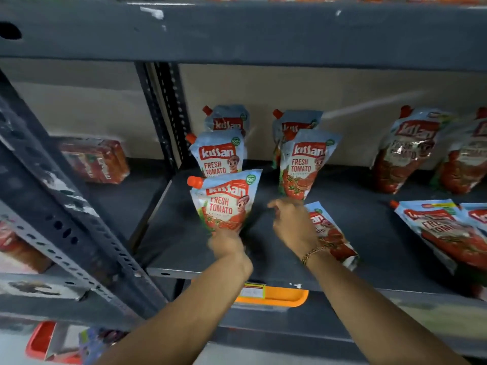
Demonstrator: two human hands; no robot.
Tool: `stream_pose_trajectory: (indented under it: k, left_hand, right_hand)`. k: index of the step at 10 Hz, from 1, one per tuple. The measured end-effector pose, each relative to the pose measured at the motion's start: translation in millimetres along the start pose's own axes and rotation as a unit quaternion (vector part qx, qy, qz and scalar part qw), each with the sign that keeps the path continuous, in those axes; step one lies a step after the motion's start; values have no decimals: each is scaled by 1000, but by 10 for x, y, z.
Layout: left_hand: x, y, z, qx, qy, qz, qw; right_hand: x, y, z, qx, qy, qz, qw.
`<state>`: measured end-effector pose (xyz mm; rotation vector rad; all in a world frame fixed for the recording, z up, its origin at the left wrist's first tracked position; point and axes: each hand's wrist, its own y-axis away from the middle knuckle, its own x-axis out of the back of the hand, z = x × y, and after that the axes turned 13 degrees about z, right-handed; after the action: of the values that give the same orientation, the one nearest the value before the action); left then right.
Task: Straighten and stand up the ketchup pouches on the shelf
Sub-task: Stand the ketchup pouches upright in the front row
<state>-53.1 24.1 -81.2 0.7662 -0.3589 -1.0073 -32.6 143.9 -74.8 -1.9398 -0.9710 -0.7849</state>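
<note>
Ketchup pouches with red spouts stand on a dark shelf [369,233]. My left hand [225,243] grips the bottom of the front-left pouch [225,201], holding it upright. Two more pouches [218,156] stand in a row behind it. My right hand [292,222] hovers with fingers apart over a pouch lying flat [334,235], just in front of an upright pouch [305,162] with another behind it. At the right, two pouches [405,151] lean against the back board and two lie flat [448,233] near the front.
A perforated grey upright [168,111] divides the bays. Red packets [97,159] sit in the left bay. A dark upper shelf [237,32] overhangs. An orange price-tag holder [274,296] hangs on the shelf's front edge.
</note>
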Motion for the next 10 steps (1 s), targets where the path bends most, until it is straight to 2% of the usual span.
stream_pose_trajectory:
  k: [1, 2, 3, 4, 5, 6, 7, 8, 9, 10]
  left_hand:
    - [-224, 206, -205, 66, -97, -94, 989]
    - [-454, 376, -300, 66, -177, -169, 967]
    - [-646, 441, -373, 60, -194, -190, 961]
    - [-765, 438, -353, -28, -132, -181, 974]
    - [-842, 430, -281, -204, 16, -149, 968]
    - [-838, 473, -367, -308, 54, -122, 942]
    - [-849, 454, -517, -335, 25, -96, 937]
    - [-874, 497, -610, -313, 44, -46, 947]
    - [-917, 550, -759, -237, 68, 62, 967]
    - [-1082, 757, -1089, -192, 10, 68, 979]
  right_hand:
    - [221, -116, 264, -146, 164, -62, 974]
    - [390, -198, 554, -275, 114, -139, 945]
    - [573, -171, 740, -306, -8, -116, 945]
    - [668, -148, 846, -302, -165, -26, 939]
    - [695, -152, 837, -191, -236, 79, 949]
    - [591, -62, 853, -127, -268, 121, 948]
    - [500, -52, 973, -128, -261, 82, 953]
    - [495, -92, 1070, -119, -275, 39, 953]
    - [587, -95, 1153, -107, -275, -12, 955]
    - [862, -115, 1450, -62, -198, 2, 978]
